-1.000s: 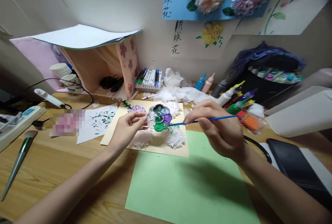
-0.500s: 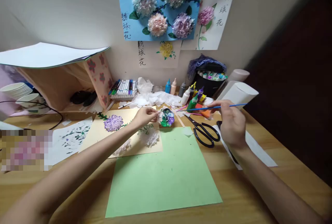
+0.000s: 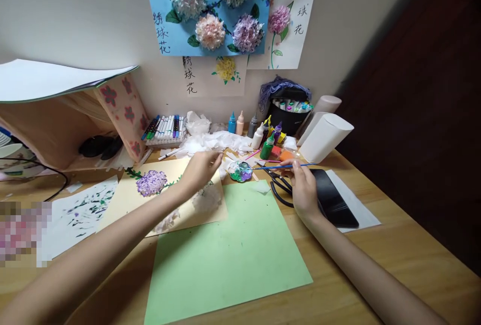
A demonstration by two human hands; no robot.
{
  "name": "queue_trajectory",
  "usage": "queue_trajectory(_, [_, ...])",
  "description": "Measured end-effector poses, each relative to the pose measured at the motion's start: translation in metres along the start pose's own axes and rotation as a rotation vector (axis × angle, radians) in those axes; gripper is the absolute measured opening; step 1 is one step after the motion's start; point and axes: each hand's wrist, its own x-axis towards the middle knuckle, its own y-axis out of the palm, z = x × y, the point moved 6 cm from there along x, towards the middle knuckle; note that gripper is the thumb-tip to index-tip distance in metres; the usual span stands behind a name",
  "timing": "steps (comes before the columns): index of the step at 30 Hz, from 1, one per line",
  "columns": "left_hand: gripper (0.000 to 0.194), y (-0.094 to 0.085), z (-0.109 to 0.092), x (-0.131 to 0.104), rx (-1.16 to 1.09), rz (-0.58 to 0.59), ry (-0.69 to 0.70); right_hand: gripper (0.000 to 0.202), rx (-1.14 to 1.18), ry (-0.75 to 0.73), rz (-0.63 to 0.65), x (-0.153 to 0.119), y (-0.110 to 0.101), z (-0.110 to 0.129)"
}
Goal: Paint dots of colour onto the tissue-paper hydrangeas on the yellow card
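My right hand (image 3: 303, 189) grips a thin blue paintbrush (image 3: 278, 167), held nearly level, its tip at the flower-shaped paint palette (image 3: 242, 174) smeared with green, white and purple. My left hand (image 3: 203, 172) is closed just left of the palette, over the cream paper (image 3: 150, 214); what its fingertips hold, if anything, is hidden. On that paper are a purple flower (image 3: 152, 183) and pale tissue flowers (image 3: 206, 198), partly behind my left hand and forearm. Black-handled scissors (image 3: 281, 195) lie beside my right hand, partly covered by it.
Green paper (image 3: 229, 255) lies in front. Behind the palette are white tissue (image 3: 218, 143), a green paint bottle (image 3: 267, 148), other bottles and a marker tray (image 3: 165, 132). A black phone (image 3: 334, 199) rests at right, near a paper roll (image 3: 326, 137). Paint-marked paper (image 3: 82, 214) lies left.
My right hand has lowered, bringing the brush tip to the palette. My left fingers, earlier at the palette's edge, are now slightly apart from it. The view has swung right.
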Motion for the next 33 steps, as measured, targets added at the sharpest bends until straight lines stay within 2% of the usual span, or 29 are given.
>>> queue_trajectory(2, [0.033, 0.004, -0.011, -0.044, 0.03, 0.021, 0.095, 0.029, -0.023, -0.025, 0.024, -0.006, 0.006, -0.001])
queue_trajectory(4, [0.029, 0.021, -0.017, -0.087, 0.04, 0.111, 0.206, 0.024, -0.033, -0.033, 0.054, -0.015, 0.016, -0.004])
queue_trajectory(5, [0.033, 0.033, -0.023, -0.107, 0.095, 0.181, 0.355, 0.022, -0.031, -0.026, 0.067, -0.02, 0.022, -0.007])
queue_trajectory(6, [0.038, 0.044, -0.026, -0.123, 0.152, 0.232, 0.471, 0.021, -0.027, -0.015, 0.084, -0.024, 0.029, -0.01])
queue_trajectory(8, [0.05, 0.064, -0.022, -0.141, 0.212, 0.368, 0.55, 0.02, -0.017, 0.008, 0.131, -0.034, 0.046, -0.015])
queue_trajectory(10, [0.065, 0.072, -0.015, -0.143, 0.227, 0.432, 0.525, 0.018, -0.011, 0.013, 0.203, -0.041, 0.064, -0.017])
queue_trajectory(12, [0.073, 0.073, -0.009, -0.138, 0.216, 0.463, 0.488, 0.016, -0.014, -0.005, 0.269, -0.044, 0.079, -0.018])
queue_trajectory(16, [0.071, 0.07, -0.003, -0.133, 0.153, 0.501, 0.451, 0.012, 0.018, -0.034, 0.306, -0.04, 0.096, -0.023])
queue_trajectory(21, [0.062, 0.073, 0.002, -0.135, 0.092, 0.513, 0.449, 0.007, 0.118, 0.001, 0.325, -0.036, 0.097, -0.029])
queue_trajectory(24, [0.059, 0.075, 0.004, -0.133, 0.058, 0.512, 0.433, 0.005, 0.101, -0.023, 0.334, -0.038, 0.095, -0.025])
queue_trajectory(28, [0.057, 0.075, 0.005, -0.131, 0.032, 0.518, 0.416, 0.006, 0.047, -0.106, 0.356, -0.04, 0.094, -0.02])
queue_trajectory(33, [0.057, 0.074, 0.005, -0.131, 0.058, 0.503, 0.435, 0.007, 0.001, -0.279, 0.348, -0.044, 0.095, -0.012])
